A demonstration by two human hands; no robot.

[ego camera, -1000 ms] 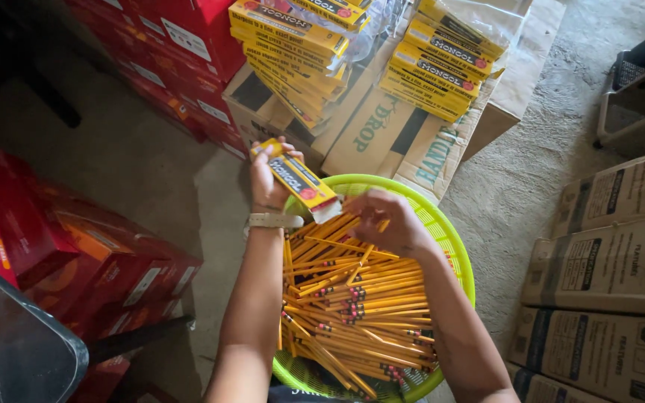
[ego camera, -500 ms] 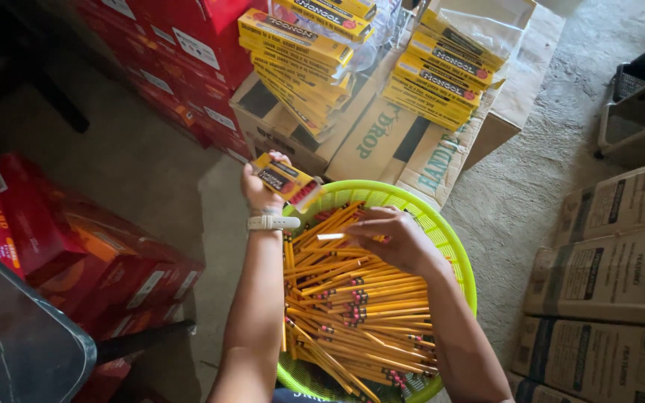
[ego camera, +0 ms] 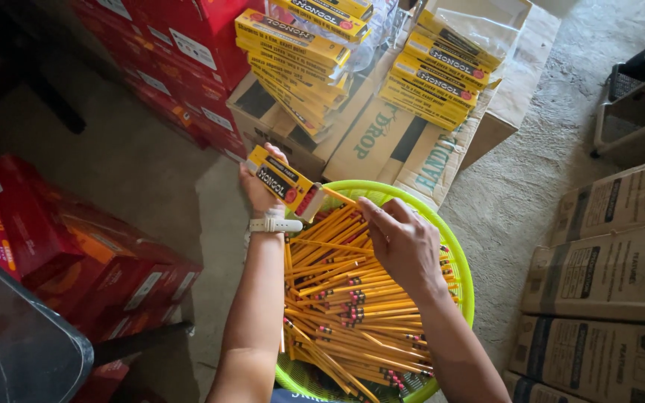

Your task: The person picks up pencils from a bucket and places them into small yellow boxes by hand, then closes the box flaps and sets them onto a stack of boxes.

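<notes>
My left hand [ego camera: 260, 188] grips a small yellow box [ego camera: 284, 183] just over the far rim of the green basket [ego camera: 463, 287]. My right hand [ego camera: 401, 242], fingers pinched narrow, feeds one pencil [ego camera: 335, 195] into the box's open end. Loose pencils [ego camera: 345, 298] fill the basket.

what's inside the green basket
The green basket holds a loose heap of yellow pencils with red ends. The right hand covers part of the heap, and the basket's bottom is hidden under the pencils.
</notes>
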